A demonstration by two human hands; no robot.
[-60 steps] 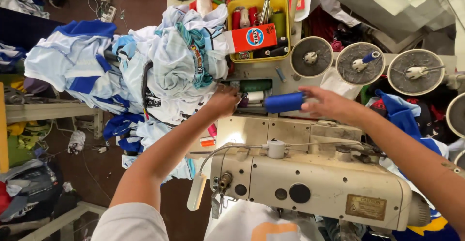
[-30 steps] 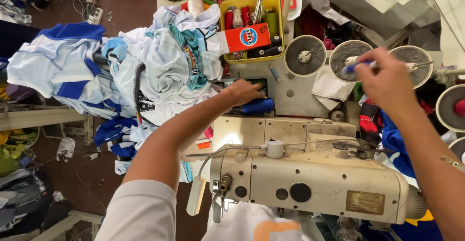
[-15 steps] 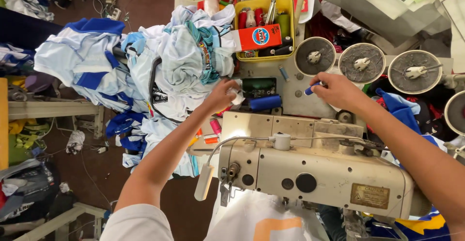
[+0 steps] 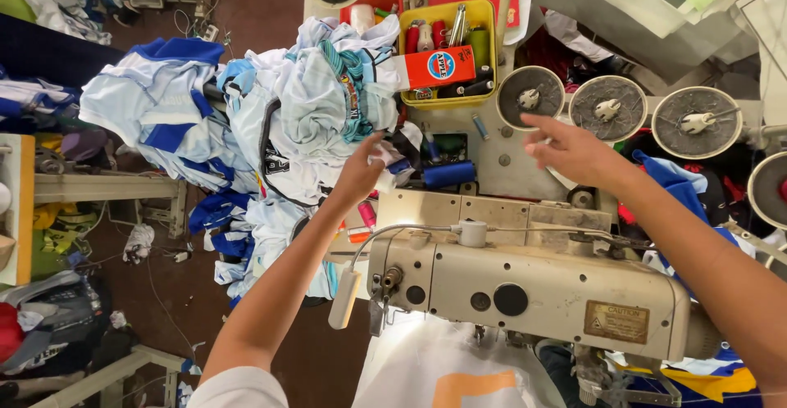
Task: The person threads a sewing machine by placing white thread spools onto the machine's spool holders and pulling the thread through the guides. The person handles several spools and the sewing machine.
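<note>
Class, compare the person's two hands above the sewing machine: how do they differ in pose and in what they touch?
The left hand is curled, touching white cloth beside the garment pile; the right hand is spread open, empty, near the round thread stands. Both reach beyond the sewing machine.

A cream sewing machine (image 4: 533,289) stands below a yellow tray (image 4: 447,97) of bottles, three round thread stands (image 4: 607,109), and a heap of blue-white garments (image 4: 246,113).
</note>
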